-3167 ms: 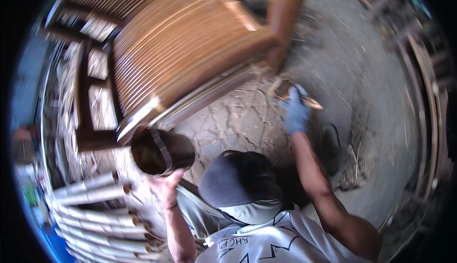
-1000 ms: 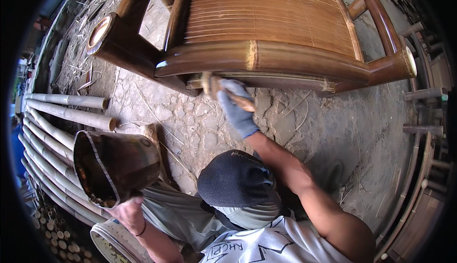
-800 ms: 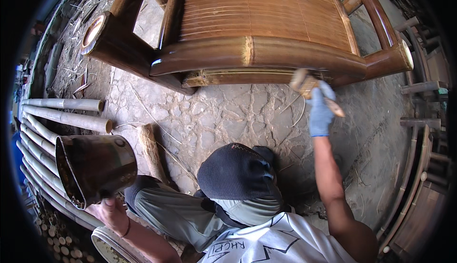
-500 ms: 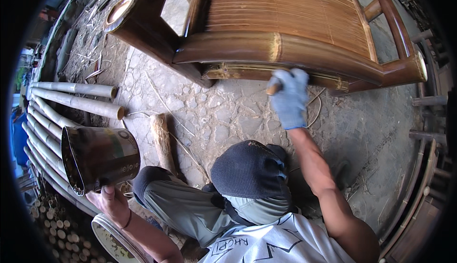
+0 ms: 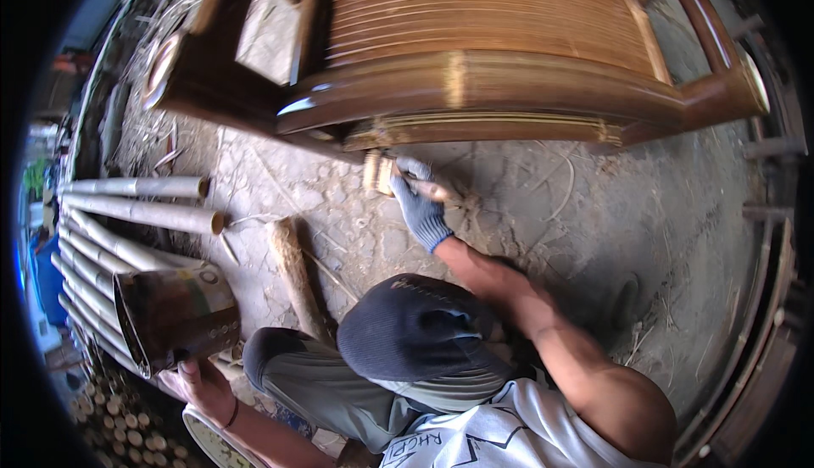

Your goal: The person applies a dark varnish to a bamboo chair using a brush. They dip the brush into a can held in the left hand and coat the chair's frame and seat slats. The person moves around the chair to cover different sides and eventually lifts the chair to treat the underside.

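Gripped in my right hand (image 5: 419, 207), which wears a grey-blue knitted glove, is a flat paintbrush (image 5: 381, 175) with a wooden handle. The brush head points left, close below the front left part of a glossy brown bamboo bench (image 5: 543, 86); whether its bristles touch the bamboo I cannot tell. My bare left hand (image 5: 202, 388) is closed on the lower side of a large dark tin can (image 5: 180, 311), at the lower left. The can is tilted on its side, its mouth facing left, and its inside is mostly hidden.
Bamboo poles (image 5: 140, 214) lie along the left, with a stack of cut pole ends (image 5: 119, 426) below them. A short wooden log (image 5: 294, 273) rests on the cracked stone floor. Beside my left forearm is a pale round bucket (image 5: 203, 426). Bamboo frames (image 5: 767, 298) line the right.
My right hand has swept left with the paintbrush along the bench's lower front, and the brush head has come into sight. My left hand and the can sit slightly lower in the picture.
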A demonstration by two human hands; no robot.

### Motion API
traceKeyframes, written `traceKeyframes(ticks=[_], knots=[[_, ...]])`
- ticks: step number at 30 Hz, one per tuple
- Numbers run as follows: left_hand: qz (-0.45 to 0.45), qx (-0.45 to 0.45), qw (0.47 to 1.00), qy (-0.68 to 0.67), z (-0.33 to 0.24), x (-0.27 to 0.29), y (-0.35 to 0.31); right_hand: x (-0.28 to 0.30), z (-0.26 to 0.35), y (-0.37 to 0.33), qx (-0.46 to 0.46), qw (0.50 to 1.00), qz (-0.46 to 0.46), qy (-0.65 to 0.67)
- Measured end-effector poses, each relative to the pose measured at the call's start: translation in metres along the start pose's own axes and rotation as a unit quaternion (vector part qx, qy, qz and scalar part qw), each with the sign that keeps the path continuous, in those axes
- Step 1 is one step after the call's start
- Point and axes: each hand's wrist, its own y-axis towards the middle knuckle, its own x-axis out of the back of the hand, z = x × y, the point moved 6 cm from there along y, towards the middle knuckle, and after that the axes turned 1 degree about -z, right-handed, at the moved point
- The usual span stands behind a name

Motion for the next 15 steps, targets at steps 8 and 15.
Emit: traceKeyframes(ticks=[8, 15], knots=[[-0.009, 0.033, 0.999, -0.004, 0.016, 0.026, 0.017, 0.089, -0.068, 0.013, -0.39, 0.639, -0.223, 0.624], [-0.063, 0.044, 0.997, -0.007, 0.041, -0.021, 0.034, 0.341, -0.034, 0.044, -0.214, 0.716, -0.439, 0.498]])
